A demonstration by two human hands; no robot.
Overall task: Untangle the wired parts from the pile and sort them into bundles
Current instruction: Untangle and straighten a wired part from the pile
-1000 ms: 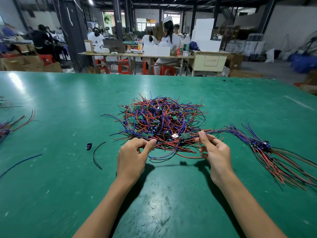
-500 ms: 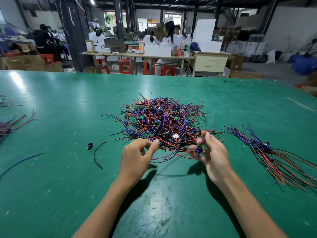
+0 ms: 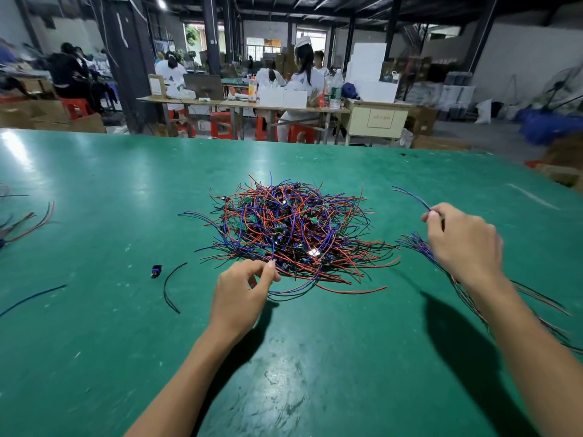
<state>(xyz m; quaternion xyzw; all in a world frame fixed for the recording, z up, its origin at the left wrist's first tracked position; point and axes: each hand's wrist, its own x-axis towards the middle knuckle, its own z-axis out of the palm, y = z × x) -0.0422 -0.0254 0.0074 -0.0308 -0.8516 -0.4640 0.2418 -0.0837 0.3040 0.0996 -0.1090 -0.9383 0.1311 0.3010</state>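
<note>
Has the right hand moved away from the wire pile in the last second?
Yes. The right hand, pinching a wired part, has swung rightward from the pile and is now above the sorted bundle.

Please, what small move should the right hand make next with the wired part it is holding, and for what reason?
Probably lower it onto the sorted bundle. The right hand pinches a wired part lifted clear of the pile, directly above that bundle on the green table. The left hand pinches a wire at the pile's near edge.
</note>
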